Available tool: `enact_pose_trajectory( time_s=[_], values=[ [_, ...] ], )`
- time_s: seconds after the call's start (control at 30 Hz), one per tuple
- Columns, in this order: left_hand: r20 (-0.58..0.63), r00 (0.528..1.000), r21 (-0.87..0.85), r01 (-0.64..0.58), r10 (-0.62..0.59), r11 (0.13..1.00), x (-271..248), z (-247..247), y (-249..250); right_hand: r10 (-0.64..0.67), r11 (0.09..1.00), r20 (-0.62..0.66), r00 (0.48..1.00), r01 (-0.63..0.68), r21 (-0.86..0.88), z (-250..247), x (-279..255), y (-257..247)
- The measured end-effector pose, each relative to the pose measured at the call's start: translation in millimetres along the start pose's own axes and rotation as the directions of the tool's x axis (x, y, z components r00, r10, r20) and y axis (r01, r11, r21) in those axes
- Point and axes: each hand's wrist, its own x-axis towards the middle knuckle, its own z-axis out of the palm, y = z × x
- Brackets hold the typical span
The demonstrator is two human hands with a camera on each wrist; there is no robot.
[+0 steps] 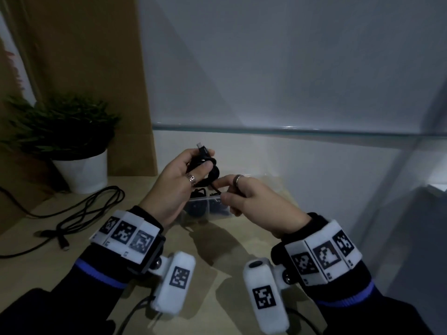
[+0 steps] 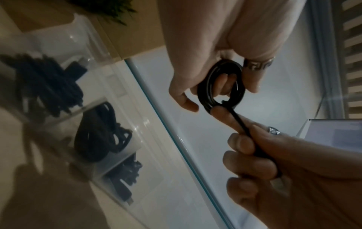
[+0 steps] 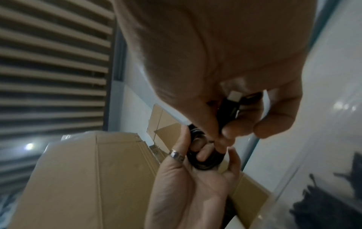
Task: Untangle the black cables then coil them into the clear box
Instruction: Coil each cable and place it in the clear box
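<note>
My left hand (image 1: pixel 187 175) grips a small black cable coil (image 1: pixel 212 174) above the clear box (image 1: pixel 208 209), with one plug (image 1: pixel 202 147) sticking up past the fingers. In the left wrist view the coil (image 2: pixel 221 86) is a tight ring wound round my left fingers. My right hand (image 1: pixel 242 197) pinches the cable's free end (image 2: pixel 246 133) just right of the coil, its plug (image 3: pixel 234 96) tucked in the palm. The box (image 2: pixel 109 136) holds several coiled black cables in its compartments. More tangled black cables (image 1: pixel 89 213) lie loose on the table at the left.
A potted plant (image 1: pixel 72 151) in a white pot stands at the back left beside a brown cardboard panel (image 1: pixel 96 68). A glass ledge (image 1: pixel 290 131) runs along the white wall behind the box. The wooden table (image 1: pixel 36 262) stretches toward me.
</note>
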Motion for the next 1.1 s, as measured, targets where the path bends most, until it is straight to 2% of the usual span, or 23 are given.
enact_pose_trajectory(
  time_s=[0.1, 0.23, 0.37, 0.5, 0.6, 0.67, 0.77, 0.87, 0.97, 1.1],
  values=[
    [0.010, 1.000, 0.053, -0.001, 0.000, 0.999, 1, -3, -2, 0.037, 0.972, 0.059, 0.998, -0.049, 0.228, 2, -1, 0],
    [-0.003, 1.000, 0.071, -0.019, 0.019, 0.997, 0, 1, -5, 0.057, 0.974, 0.049, 0.997, -0.066, 0.216, 2, 1, 1],
    [0.013, 1.000, 0.062, -0.012, 0.011, 0.998, -1, 7, -6, 0.095, 0.940, 0.061, 0.994, -0.110, 0.322, 8, 2, -1],
    [-0.071, 0.997, 0.090, 0.026, -0.020, 0.996, 1, 8, -8, 0.130, 0.946, -0.041, 0.991, -0.112, 0.304, 12, 3, -4],
    [-0.034, 0.997, 0.011, 0.075, -0.075, 0.997, 0, 11, -9, 0.118, 0.980, -0.124, 0.985, -0.096, 0.173, 11, 4, -3],
    [-0.016, 0.998, -0.005, 0.067, -0.067, 0.998, -1, 13, -9, 0.111, 0.983, -0.146, 0.983, -0.087, 0.163, 11, 3, -3],
    [-0.048, 0.998, -0.024, 0.037, -0.039, 0.999, 0, 13, -7, 0.116, 0.960, -0.082, 0.990, -0.091, 0.264, 10, 0, -8],
    [-0.085, 0.994, -0.078, 0.058, -0.064, 0.995, 0, 10, -6, 0.119, 0.901, 0.024, 0.993, -0.118, 0.417, 7, -5, -15],
    [-0.082, 0.991, -0.122, 0.093, -0.104, 0.988, 1, 8, -5, 0.087, 0.900, 0.064, 0.994, -0.106, 0.423, 6, -6, -14],
    [-0.041, 0.993, -0.160, 0.105, -0.112, 0.982, 0, 8, -3, 0.052, 0.921, 0.055, 0.997, -0.069, 0.385, 2, -6, -11]
  ],
)
